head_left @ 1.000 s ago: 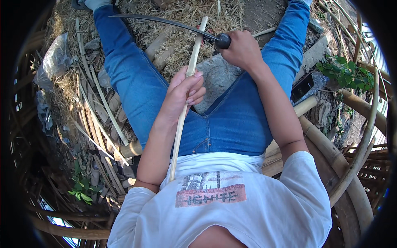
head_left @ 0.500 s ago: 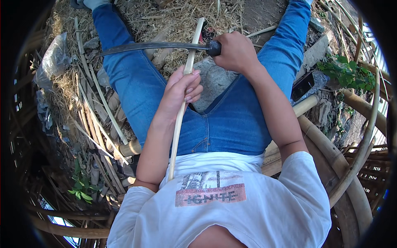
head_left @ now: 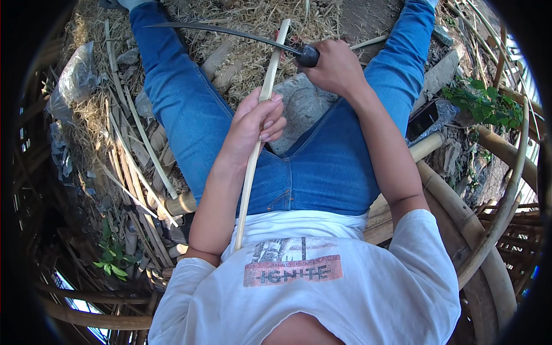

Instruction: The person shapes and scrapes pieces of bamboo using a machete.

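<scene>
My left hand (head_left: pixel 256 119) is closed round a pale split bamboo strip (head_left: pixel 249 175), its near end against my shirt and its far end pointing away from me. In my right hand (head_left: pixel 335 66) is the dark handle of a long curved machete (head_left: pixel 230 30). Its blade reaches left across the strip near the strip's far end, and appears to touch it. A grey stone (head_left: pixel 303 104) lies between my thighs, just beyond my hands.
Shavings (head_left: pixel 253 63) cover the ground ahead. Several loose strips (head_left: pixel 144 135) and a clear plastic bag (head_left: pixel 75 83) lie at left. A phone (head_left: pixel 422 122) rests by my right knee. Thick bamboo poles (head_left: pixel 466 213) curve at right; a green plant (head_left: pixel 483 103) grows beyond.
The machete and my right hand have moved away from me along the strip, the blade's tip swinging farther out. My left hand keeps its grip, almost unmoved.
</scene>
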Action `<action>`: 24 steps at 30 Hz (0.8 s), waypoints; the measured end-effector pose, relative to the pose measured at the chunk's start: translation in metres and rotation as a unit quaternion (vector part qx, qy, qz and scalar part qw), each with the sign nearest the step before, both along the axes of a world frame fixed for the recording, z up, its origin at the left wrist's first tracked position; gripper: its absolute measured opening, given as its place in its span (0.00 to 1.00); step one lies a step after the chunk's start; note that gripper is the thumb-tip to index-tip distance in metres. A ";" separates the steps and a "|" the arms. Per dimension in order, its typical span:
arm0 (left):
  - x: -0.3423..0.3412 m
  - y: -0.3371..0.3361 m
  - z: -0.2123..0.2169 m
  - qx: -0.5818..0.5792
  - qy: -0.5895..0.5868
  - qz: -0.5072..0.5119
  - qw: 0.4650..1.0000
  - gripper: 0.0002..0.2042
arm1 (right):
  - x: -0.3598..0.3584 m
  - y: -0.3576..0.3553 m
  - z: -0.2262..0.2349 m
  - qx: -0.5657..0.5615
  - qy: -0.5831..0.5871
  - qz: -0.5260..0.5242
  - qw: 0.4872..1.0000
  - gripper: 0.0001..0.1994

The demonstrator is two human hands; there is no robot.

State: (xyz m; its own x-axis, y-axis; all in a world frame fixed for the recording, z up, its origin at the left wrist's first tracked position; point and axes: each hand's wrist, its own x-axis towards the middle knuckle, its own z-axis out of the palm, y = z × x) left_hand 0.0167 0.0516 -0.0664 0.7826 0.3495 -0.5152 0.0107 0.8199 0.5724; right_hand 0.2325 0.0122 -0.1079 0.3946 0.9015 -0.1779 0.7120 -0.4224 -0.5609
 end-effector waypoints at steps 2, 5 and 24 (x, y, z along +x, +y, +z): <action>-0.001 0.002 -0.001 -0.001 -0.007 0.005 1.000 0.03 | -0.007 0.001 0.003 0.006 -0.009 0.033 0.999 0.12; -0.003 0.002 -0.002 0.000 0.005 0.007 1.000 0.04 | -0.011 -0.001 0.008 0.025 -0.033 0.080 0.996 0.12; 0.001 -0.003 -0.007 0.033 0.074 -0.022 0.996 0.05 | -0.010 -0.005 0.012 0.006 -0.087 0.144 0.986 0.12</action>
State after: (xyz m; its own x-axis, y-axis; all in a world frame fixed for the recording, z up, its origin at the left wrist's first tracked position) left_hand 0.0178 0.0483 -0.0734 0.7150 0.3533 -0.6033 0.1345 0.7773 0.6145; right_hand 0.2227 0.0073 -0.0956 0.1447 0.9823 -0.1186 0.8876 -0.1818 -0.4232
